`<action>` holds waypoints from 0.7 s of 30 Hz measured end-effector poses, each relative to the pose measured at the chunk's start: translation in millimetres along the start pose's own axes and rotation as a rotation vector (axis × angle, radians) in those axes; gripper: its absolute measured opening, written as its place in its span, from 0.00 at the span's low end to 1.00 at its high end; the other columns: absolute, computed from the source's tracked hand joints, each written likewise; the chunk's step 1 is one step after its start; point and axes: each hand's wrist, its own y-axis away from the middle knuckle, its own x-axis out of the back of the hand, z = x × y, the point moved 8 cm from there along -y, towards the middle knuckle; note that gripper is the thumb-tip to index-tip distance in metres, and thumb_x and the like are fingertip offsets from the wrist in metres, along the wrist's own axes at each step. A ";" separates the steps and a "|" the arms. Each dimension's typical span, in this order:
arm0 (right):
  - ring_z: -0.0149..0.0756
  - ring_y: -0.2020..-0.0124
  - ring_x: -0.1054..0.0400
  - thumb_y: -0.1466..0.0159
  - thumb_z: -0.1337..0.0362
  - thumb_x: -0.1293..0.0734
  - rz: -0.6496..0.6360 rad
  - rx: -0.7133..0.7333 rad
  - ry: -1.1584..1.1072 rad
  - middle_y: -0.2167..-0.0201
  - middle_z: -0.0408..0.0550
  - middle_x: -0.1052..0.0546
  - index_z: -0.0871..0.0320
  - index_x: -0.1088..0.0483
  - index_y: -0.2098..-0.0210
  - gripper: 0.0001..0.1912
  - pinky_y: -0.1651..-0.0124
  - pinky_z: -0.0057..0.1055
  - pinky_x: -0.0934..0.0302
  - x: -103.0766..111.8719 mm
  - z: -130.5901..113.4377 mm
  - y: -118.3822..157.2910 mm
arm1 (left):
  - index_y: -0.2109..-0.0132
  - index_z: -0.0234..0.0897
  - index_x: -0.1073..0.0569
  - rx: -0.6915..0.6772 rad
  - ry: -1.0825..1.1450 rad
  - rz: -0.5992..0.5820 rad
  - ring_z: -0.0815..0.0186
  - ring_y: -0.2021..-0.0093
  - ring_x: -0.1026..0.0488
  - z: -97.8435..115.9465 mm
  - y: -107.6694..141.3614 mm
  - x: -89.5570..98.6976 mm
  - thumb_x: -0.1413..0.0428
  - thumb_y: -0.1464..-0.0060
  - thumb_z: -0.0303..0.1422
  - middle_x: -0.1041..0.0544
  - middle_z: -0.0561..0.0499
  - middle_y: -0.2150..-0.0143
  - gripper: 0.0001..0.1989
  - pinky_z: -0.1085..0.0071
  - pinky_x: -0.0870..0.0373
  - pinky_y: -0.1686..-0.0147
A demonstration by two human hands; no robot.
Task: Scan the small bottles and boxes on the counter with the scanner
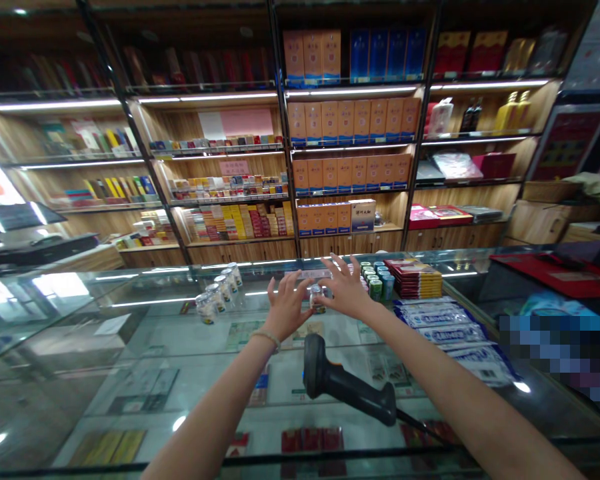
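Glass-topped, the counter (195,373) bears a dark barcode scanner (353,388). Beyond it, the right hand (349,293) and left hand (284,312), other fingers raised and spread, pinch a small clear container (318,299) between them; whether it touches the counter is unclear.
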 end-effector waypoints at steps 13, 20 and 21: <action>0.54 0.26 0.63 0.43 0.51 0.26 0.005 0.129 0.026 0.27 0.55 0.48 0.52 0.28 0.51 0.24 0.29 0.61 0.77 5.6 4.7 1.7 | 0.44 0.48 0.29 -0.023 -0.004 0.001 0.50 0.30 0.44 -0.2 -0.6 5.4 0.39 0.47 0.41 0.37 0.41 0.32 0.23 0.44 0.63 0.32; 0.55 0.27 0.60 0.43 0.53 0.26 0.014 0.119 0.028 0.28 0.53 0.45 0.51 0.26 0.54 0.19 0.29 0.61 0.77 6.0 4.8 2.4 | 0.46 0.48 0.27 -0.011 -0.017 -0.007 0.50 0.31 0.43 2.2 -5.2 0.2 0.38 0.48 0.39 0.36 0.43 0.31 0.21 0.43 0.63 0.32; 0.55 0.27 0.60 0.43 0.52 0.26 0.010 0.108 0.027 0.28 0.53 0.45 0.51 0.26 0.55 0.19 0.29 0.61 0.77 6.5 5.7 1.8 | 0.46 0.48 0.27 -0.010 -0.015 -0.007 0.50 0.31 0.43 1.8 -6.3 -1.0 0.38 0.48 0.39 0.37 0.43 0.31 0.21 0.43 0.63 0.32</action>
